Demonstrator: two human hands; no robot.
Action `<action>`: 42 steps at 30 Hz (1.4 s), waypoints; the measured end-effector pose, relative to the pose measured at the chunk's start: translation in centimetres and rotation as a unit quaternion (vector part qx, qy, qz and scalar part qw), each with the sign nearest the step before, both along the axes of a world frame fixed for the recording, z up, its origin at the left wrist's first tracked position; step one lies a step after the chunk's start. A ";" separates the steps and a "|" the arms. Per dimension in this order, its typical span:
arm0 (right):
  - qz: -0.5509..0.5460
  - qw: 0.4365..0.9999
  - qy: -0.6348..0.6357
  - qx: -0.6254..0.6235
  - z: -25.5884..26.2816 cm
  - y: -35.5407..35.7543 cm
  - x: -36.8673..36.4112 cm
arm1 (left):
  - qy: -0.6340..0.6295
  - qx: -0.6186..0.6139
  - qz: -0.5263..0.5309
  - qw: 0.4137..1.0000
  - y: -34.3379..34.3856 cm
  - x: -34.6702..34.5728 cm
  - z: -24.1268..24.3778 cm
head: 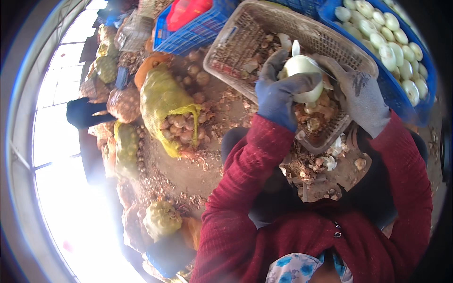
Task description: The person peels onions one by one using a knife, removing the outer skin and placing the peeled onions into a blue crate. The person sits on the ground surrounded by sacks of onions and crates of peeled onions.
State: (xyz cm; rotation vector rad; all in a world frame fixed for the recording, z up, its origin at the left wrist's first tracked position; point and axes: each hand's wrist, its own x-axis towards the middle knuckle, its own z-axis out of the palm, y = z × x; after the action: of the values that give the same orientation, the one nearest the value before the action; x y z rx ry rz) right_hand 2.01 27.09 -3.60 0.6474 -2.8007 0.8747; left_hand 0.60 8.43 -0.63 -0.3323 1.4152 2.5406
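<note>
A large peeled, pale onion (pixel 304 65) is gripped in my left hand (pixel 277 88), which wears a blue-grey glove. A pale stem end sticks up from its top. Against the onion's right side curl the fingers of my right hand (pixel 364 90), in a grey, stained glove. A thin edge shows near those fingertips, but whether it is a blade or peel cannot be told. Below both hands stands a dirty plastic crate (pixel 231 81) with slatted walls, holding brown onion skins (pixel 320 109) and scraps.
At the right, a blue crate (pixel 400 95) holds many peeled onions (pixel 385 39). Another blue crate (pixel 191 39) holds red material (pixel 187 14). An open yellow mesh sack (pixel 159 102) spills unpeeled onions (pixel 182 127). More sacks (pixel 125 150) line the left, where a dark-clothed person (pixel 85 113) is visible.
</note>
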 end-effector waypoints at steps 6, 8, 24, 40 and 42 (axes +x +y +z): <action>-0.001 0.998 0.061 -0.032 -1.2 -1.2 -0.6 | 0.001 -0.016 0.008 1.000 -0.8 0.2 0.9; -0.019 0.990 0.121 -0.068 -2.5 -1.1 -1.5 | 0.012 -0.025 0.014 1.000 -0.9 0.1 0.8; 0.182 0.763 -0.239 -0.572 -1.2 0.5 -2.0 | 0.143 -0.048 -0.028 0.988 -1.3 -0.8 -0.1; -0.154 0.841 -0.214 -0.473 8.2 3.9 -1.2 | 0.149 -0.136 -0.006 0.979 -0.2 -0.2 -0.9; -0.146 0.872 -0.137 -0.447 8.0 2.2 -1.1 | 0.128 -0.125 -0.008 0.984 0.4 -0.2 -1.5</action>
State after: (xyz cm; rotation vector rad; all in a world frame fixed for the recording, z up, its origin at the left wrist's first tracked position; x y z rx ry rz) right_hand 0.91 29.34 4.44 -0.0555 -2.1716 2.0698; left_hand 0.39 8.79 -2.16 -0.0304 1.8272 2.4652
